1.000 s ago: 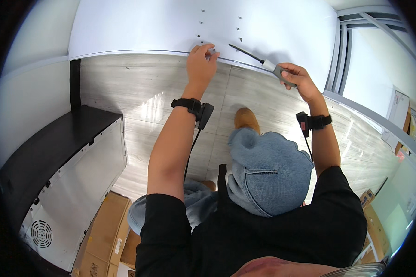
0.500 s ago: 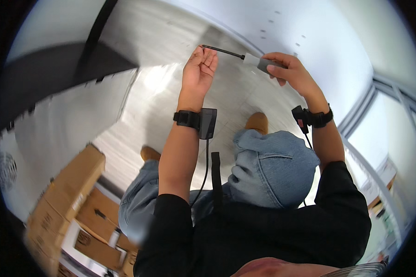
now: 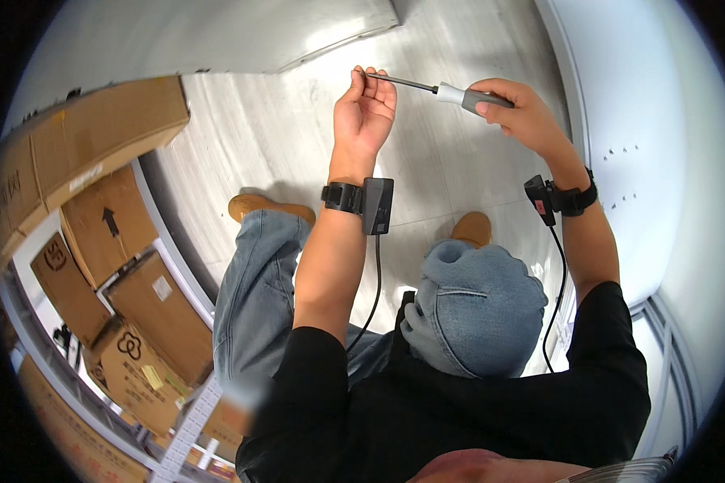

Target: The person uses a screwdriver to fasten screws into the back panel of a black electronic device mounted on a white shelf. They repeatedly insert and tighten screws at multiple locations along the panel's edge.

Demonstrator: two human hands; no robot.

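My right hand is wrapped round the grey and white handle of a screwdriver, whose thin dark shaft points left. At the tip of the shaft is my left hand, palm up. Its thumb and forefinger are pinched together there, and the other fingers are loosely curled. Whatever small dark thing lies between those fingertips is too small to make out. Both hands are held in the air above the floor, at about the same height in the picture.
Cardboard boxes fill a metal rack on the left, with a long carton above. A grey-white panel stands at the far left. A white panel with small holes rises on the right. Pale floor lies below.
The view has swung left, bringing more of the boxes and rack into sight. The screwdriver stays in my right hand, its tip still at my left fingertips.
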